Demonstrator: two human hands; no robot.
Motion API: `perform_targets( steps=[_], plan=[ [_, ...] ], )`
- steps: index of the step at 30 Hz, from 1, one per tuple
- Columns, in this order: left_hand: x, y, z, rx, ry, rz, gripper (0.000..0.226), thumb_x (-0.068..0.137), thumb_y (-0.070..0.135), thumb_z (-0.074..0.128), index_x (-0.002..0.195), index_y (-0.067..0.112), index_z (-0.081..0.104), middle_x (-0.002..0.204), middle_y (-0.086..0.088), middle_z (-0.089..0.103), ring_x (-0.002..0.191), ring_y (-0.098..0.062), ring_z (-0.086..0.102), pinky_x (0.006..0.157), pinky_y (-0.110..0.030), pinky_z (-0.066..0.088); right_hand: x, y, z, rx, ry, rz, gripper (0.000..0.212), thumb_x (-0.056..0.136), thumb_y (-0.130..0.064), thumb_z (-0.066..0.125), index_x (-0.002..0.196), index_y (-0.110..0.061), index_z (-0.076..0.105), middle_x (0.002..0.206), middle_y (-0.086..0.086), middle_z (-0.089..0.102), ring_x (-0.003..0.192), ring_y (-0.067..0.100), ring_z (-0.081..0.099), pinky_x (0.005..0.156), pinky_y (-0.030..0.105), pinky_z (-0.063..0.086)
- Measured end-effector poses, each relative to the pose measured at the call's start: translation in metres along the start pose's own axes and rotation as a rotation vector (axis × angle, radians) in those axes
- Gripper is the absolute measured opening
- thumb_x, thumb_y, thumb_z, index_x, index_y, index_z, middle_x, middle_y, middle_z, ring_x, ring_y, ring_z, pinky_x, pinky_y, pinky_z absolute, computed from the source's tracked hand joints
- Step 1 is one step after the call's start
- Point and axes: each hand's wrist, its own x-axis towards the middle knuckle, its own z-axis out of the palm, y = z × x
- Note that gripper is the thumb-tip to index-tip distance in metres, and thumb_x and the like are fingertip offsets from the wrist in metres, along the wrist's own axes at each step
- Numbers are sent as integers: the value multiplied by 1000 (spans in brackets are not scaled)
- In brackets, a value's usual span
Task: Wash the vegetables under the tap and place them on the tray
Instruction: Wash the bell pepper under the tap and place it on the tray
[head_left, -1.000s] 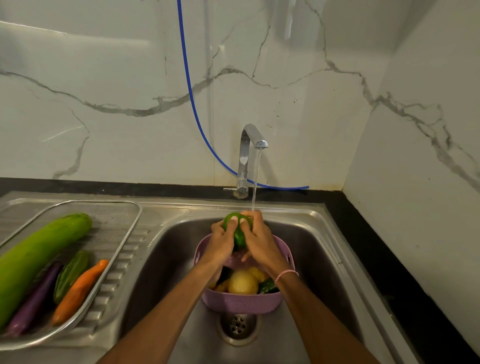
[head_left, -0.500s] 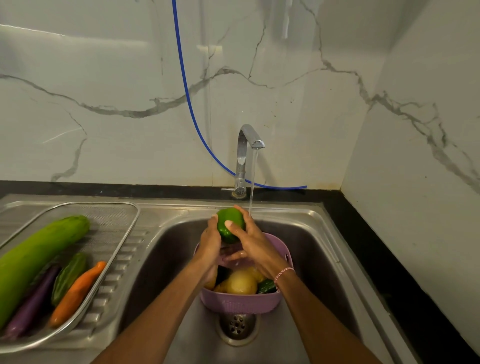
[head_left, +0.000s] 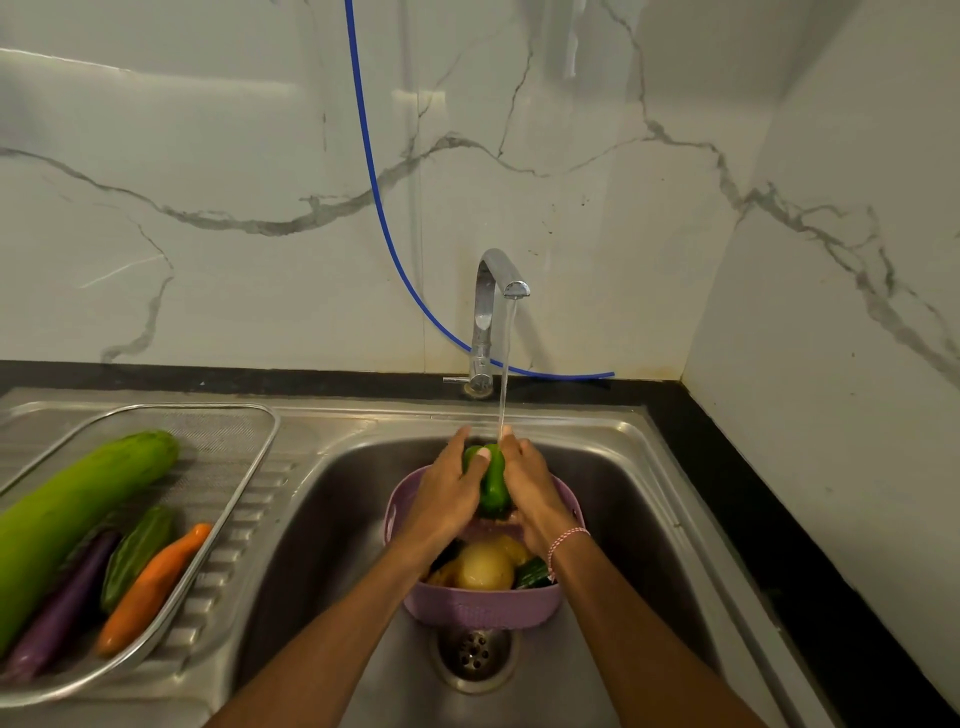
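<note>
Both hands are wrapped around one green pepper: the left hand cups its left side with the thumb laid across the front, and the right hand curls round its right side, so the pepper is clasped between the palms. It is held up over the far rim of a purple basket, right under the thin stream of water falling from the chrome tap, and the stream lands at the right hand's fingertips. The right wrist wears a pink and white thread bracelet. In the basket lie a pale yellow round vegetable and a dark green one (others are mostly hidden under the arms). The basket stands in the steel sink, just behind the drain. On the drainboard to the left, the mesh tray holds a long green gourd, a purple aubergine, a small ridged green gourd and a carrot. A blue hose runs down the marble wall behind the tap.
</note>
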Motion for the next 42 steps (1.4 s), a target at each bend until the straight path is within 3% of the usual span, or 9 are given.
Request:
perform_targets(
  steps=[4, 9, 18, 22, 26, 29, 32, 37, 42],
  plan=[
    [5, -3, 0, -93, 45, -4, 26, 111, 27, 37, 133, 26, 51, 141, -8, 55, 120, -16, 55, 102, -32, 47, -4, 2, 2, -88, -141, -114, 52, 89, -61, 62, 129, -27, 59, 130, 9, 68, 117, 30, 67, 104, 55, 54],
    [13, -7, -15, -293, 152, -161, 28, 111, 35, 34, 121, 21, 56, 118, -12, 64, 109, -23, 64, 102, -48, 53, -16, 0, -1, -195, -385, -210, 46, 106, -34, 57, 149, -39, 43, 146, 3, 48, 128, 23, 54, 105, 46, 55],
    [-1, 5, 1, -243, 51, -69, 28, 111, 38, 34, 115, 19, 53, 108, -11, 61, 101, -24, 63, 96, -47, 55, -11, -4, -2, -136, -97, -179, 35, 105, -58, 45, 116, -28, 59, 124, 6, 62, 117, 21, 62, 108, 52, 52],
    [2, 0, -4, -417, 106, -191, 28, 111, 41, 34, 117, 22, 54, 116, -15, 63, 109, -28, 66, 97, -53, 57, -18, -6, -2, -21, -223, -166, 23, 103, -48, 58, 118, -32, 65, 129, 10, 64, 115, 26, 67, 97, 48, 60],
    [5, -3, -12, -638, 161, -339, 36, 109, 46, 37, 122, 21, 59, 115, -20, 69, 101, -34, 73, 72, -49, 64, -18, -3, -6, -91, -461, -228, 62, 98, -30, 71, 153, -42, 44, 147, 5, 45, 117, 31, 66, 70, 31, 63],
    [5, -3, -11, -709, 137, -360, 37, 111, 41, 37, 122, 15, 61, 113, -24, 70, 94, -33, 73, 56, -34, 57, -24, -5, -9, -197, -415, -322, 53, 101, -36, 65, 149, -38, 43, 148, 3, 47, 110, 15, 64, 63, 19, 58],
    [6, 0, -9, -707, 116, -329, 36, 112, 36, 35, 122, 14, 61, 114, -22, 70, 101, -31, 71, 60, -35, 58, -24, -6, -12, -232, -369, -371, 42, 100, -42, 65, 138, -38, 47, 140, 1, 53, 115, 16, 61, 71, 24, 59],
    [2, 2, -1, -518, 125, -228, 30, 111, 41, 31, 120, 27, 56, 120, -13, 64, 112, -26, 66, 99, -51, 56, -24, -11, -3, -225, -231, -319, 22, 109, -38, 49, 130, -32, 44, 125, 2, 55, 102, 10, 58, 75, 25, 56],
    [0, 3, 6, -446, 96, -170, 30, 111, 41, 32, 117, 24, 55, 116, -13, 62, 112, -29, 64, 102, -54, 54, -11, -10, 0, -133, -90, -233, 22, 110, -42, 42, 99, -27, 53, 109, 8, 58, 97, 17, 58, 92, 39, 55]
  ],
)
